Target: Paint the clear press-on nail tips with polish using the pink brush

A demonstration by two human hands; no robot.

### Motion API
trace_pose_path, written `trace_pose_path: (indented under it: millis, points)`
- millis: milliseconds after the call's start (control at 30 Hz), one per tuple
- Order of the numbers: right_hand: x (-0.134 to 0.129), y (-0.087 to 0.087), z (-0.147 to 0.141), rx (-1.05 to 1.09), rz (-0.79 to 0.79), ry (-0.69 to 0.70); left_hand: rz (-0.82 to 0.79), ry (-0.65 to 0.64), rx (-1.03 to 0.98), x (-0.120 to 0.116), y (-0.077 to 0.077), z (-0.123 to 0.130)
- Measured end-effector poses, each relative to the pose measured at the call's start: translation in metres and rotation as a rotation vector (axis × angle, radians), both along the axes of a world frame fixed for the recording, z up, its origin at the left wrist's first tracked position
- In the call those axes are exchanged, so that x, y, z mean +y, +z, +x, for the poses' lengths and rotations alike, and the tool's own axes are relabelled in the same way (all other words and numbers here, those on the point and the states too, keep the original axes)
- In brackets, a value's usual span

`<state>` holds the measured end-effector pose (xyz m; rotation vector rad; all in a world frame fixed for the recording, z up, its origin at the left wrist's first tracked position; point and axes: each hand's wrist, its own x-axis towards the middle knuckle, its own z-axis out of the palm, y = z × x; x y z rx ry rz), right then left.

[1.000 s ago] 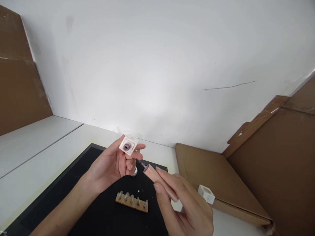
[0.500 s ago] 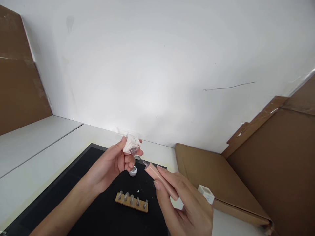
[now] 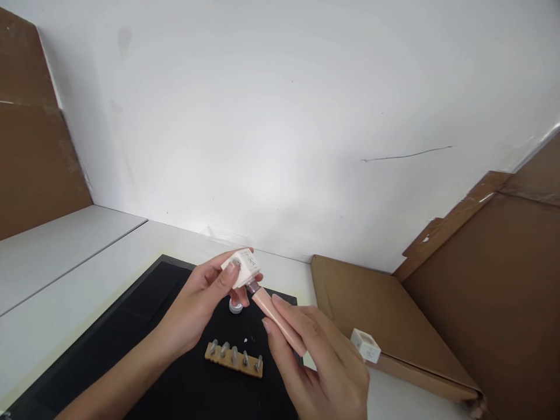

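My left hand (image 3: 199,297) is closed on a small white square bottle (image 3: 245,267), which is tilted with its neck toward the lower right. Between the fingers and thumb of my right hand (image 3: 321,356) is a pink cylindrical cap (image 3: 280,322), its open end at the bottle's neck. The brush seen on the cap earlier is hidden now. Below my left fingers, a small round white-rimmed item (image 3: 235,307) rests on the black mat (image 3: 184,373). Nearer me on the mat is a tan strip (image 3: 234,360) with several greyish nail-shaped pieces standing on it.
A flat cardboard box (image 3: 371,309) lies at the right, with a small white cube-shaped box (image 3: 366,345) at its near edge. Tall cardboard panels stand at the left and right. Behind is a white wall (image 3: 262,116).
The pink cap has moved up and left to the bottle's neck, and its brush has gone out of sight. My left hand has turned the bottle and shifted it slightly right and down.
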<state>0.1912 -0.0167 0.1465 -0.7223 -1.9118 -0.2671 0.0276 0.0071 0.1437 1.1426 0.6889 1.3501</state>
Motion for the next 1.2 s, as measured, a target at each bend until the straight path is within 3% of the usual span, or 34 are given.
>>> trace_pose_path:
  millis: [167, 267, 600, 733, 833, 967, 1133, 1200]
  points:
    - [0.004, -0.001, -0.001, -0.175, 0.185, -0.068, 0.022, 0.022, 0.07, 0.0, -0.003, 0.004]
    - [0.006, -0.006, 0.0, -0.199, 0.129, -0.082, 0.04, 0.069, 0.126, 0.001, -0.006, 0.003]
    - [0.009, 0.007, 0.012, 0.279, -0.643, 0.231, 0.099, 0.018, 0.157, 0.001, -0.005, 0.0]
    - [0.014, 0.005, 0.011, 0.516, -1.072, 0.479, 0.153, -0.015, 0.07, 0.001, -0.008, 0.0]
    - [0.016, 0.0, 0.005, 0.668, -1.201, 0.599, 0.145, -0.016, 0.004, 0.001, -0.01, 0.001]
    - [0.013, -0.009, -0.004, 0.733, -1.029, 0.529, 0.112, 0.022, -0.045, -0.001, -0.009, 0.008]
    - [0.007, -0.017, -0.007, 0.451, -0.335, 0.105, 0.121, 0.093, -0.047, -0.005, -0.008, 0.017]
    - [0.007, -0.017, -0.007, 0.314, -0.183, 0.018, 0.112, 0.126, -0.018, -0.005, -0.009, 0.018]
